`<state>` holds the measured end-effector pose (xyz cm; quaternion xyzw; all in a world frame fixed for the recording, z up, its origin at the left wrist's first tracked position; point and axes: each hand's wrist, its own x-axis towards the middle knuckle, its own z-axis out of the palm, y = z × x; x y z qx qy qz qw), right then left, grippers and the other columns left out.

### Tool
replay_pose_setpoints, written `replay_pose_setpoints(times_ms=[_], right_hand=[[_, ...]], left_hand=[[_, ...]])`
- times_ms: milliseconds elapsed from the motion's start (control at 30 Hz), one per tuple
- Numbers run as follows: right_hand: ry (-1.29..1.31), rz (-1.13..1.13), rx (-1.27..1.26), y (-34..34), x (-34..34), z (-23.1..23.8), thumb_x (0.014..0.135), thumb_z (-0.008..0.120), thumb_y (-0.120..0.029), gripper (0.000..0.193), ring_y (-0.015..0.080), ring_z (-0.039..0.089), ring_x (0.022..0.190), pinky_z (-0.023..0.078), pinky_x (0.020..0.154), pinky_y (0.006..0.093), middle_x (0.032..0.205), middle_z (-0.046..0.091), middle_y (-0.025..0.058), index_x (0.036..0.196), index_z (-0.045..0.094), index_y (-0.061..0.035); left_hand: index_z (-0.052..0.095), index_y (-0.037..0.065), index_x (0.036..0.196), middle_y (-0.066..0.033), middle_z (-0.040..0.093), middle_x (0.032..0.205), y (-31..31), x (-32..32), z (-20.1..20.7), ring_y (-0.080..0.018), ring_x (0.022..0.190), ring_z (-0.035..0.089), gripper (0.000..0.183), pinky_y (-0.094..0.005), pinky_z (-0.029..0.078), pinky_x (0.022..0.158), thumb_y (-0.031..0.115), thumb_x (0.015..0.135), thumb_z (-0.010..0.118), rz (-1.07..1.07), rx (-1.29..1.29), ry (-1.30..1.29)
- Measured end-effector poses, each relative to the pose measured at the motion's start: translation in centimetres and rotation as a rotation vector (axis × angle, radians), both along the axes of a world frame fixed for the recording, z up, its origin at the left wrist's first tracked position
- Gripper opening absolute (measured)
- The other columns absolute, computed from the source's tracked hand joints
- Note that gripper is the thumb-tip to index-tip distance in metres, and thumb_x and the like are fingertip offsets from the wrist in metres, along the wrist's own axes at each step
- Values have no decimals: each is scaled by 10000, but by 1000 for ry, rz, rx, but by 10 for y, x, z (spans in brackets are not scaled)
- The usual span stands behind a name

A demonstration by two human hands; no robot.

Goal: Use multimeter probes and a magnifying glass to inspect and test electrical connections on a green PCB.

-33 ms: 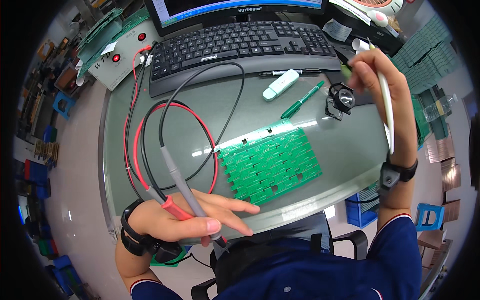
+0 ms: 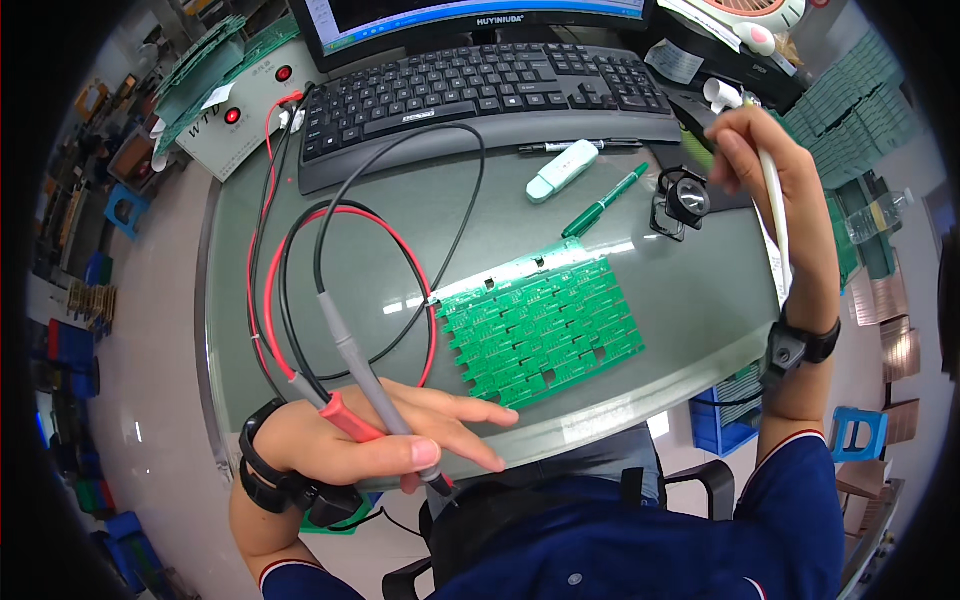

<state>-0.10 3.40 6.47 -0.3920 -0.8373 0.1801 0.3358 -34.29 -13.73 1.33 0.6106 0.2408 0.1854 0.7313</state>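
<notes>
Two test probes, one grey [image 2: 368, 385] and one red [image 2: 350, 418], lie in my left hand [image 2: 385, 440], pinched by the thumb with the other fingers stretched out. Their dark tips point toward my lap, off the table's near edge. Black and red leads loop from them across the tabletop. A green panel of circuit boards [image 2: 545, 325] lies flat, just beyond my left fingertips. At the right, my right hand [image 2: 765, 160] is raised with its fingers curled around a slim white stick-like tool [image 2: 777, 215]. Its kind is unclear, and the fingertips are partly blurred.
A black magnifier loupe [image 2: 686, 202], a green pen [image 2: 606, 200] and a pale green highlighter [image 2: 562, 171] lie beyond the panel. Behind them are a black keyboard [image 2: 480, 95] and a monitor [image 2: 470, 15]. A grey box with red lights [image 2: 235, 110] stands far left.
My right hand has shifted slightly to the right and down with the white tool, which has turned a little. My left hand and the probes have barely moved.
</notes>
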Motion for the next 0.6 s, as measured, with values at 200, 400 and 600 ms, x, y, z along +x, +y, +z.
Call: replay_pose_setpoints(times_ms=[200, 400, 600], right_hand=[[-282, 15, -337, 24, 59, -31, 825, 562, -18, 239, 149, 627, 709, 491, 665, 295, 699, 566, 55, 1062, 583, 3], [-263, -58, -311, 23, 43, -53, 838, 645, -29, 154, 142, 563, 672, 461, 649, 283, 691, 544, 61, 933, 531, 12], [-4, 100, -119, 12, 10, -27, 865, 623, -15, 125, 87, 505, 643, 436, 576, 267, 696, 494, 22, 908, 507, 7]], left_hand=[[649, 5, 1186, -222, 478, 1405, 3, -2, -4, -244, 999, 625, 388, -339, 522, 819, 237, 993, 404, 26, 222, -17], [663, -19, 1152, -241, 475, 1404, 0, 0, 14, -316, 1137, 571, 417, -366, 456, 941, 242, 973, 393, 84, 30, 127], [667, -45, 1137, -262, 454, 1416, 4, 1, 3, -371, 1237, 516, 444, -388, 396, 1033, 237, 963, 372, 78, 90, 131]])
